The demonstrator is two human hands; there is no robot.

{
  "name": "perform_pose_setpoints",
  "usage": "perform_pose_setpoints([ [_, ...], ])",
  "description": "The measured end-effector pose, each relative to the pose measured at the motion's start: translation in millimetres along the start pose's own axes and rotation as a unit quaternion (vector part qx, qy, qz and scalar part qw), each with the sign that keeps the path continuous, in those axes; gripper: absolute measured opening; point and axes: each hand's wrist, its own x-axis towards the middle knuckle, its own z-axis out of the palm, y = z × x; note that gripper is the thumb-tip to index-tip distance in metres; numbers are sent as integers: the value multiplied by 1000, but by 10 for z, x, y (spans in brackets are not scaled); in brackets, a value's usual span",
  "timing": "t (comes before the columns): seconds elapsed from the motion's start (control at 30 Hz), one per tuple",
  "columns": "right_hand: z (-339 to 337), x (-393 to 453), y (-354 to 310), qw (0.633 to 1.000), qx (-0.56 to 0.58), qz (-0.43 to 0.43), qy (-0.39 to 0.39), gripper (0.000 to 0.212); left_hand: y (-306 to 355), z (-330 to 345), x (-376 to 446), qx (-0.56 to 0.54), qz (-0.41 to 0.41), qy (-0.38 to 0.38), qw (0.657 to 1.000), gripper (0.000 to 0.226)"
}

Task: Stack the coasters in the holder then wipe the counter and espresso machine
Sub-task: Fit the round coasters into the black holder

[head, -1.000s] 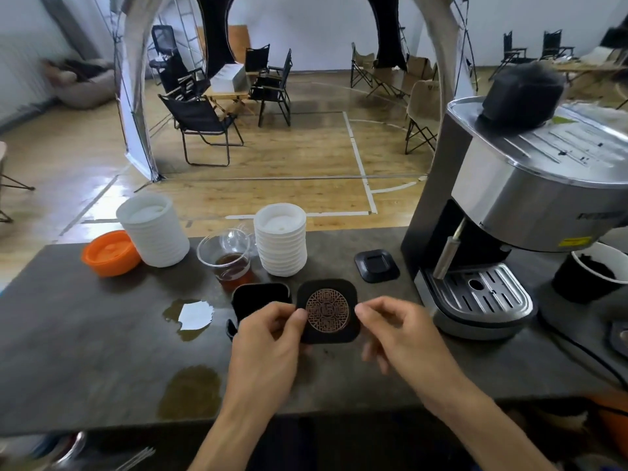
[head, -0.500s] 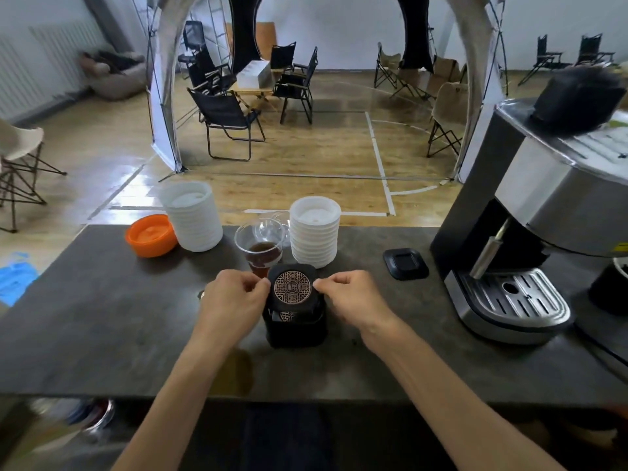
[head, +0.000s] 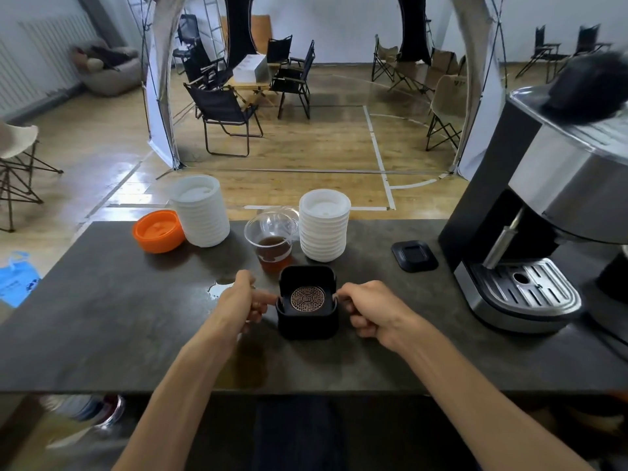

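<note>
Lowering the patterned coaster (head: 307,298) had taken about a second: a moment earlier I held it flat above the counter (head: 102,317) beside the holder, then over the holder's mouth, and now it lay seated inside the black holder (head: 307,322), its round bronze design facing up. That meant this coaster was stacked. A second black coaster (head: 414,255) still lay on the counter near the espresso machine (head: 530,239), well to my right, so I judged the stacking unfinished and the wiping not begun; a wet patch (head: 219,287) showed just behind my left hand. My left hand (head: 243,299) sat just left of the holder, its fingertips touching the coaster's edge at the side slot. My right hand (head: 372,309) mirrored it on the right side, fingers curled loosely, pinching nothing that I could make out. The holder stood between both hands.
</note>
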Motion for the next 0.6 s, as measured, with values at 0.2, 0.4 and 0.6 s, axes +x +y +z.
perform_pose_setpoints([
  [0.2,-41,-44,26,1000,11,15,4,8,-24,-34,-12,3,21,-2,1000,65],
  [0.4,-143,-113,77,1000,12,2,20,15,-96,-81,-24,-33,27,1,999,63],
  [0.6,-524,-96,136,877,-346,-189,273,24,52,85,-447,40,250,127,959,30],
])
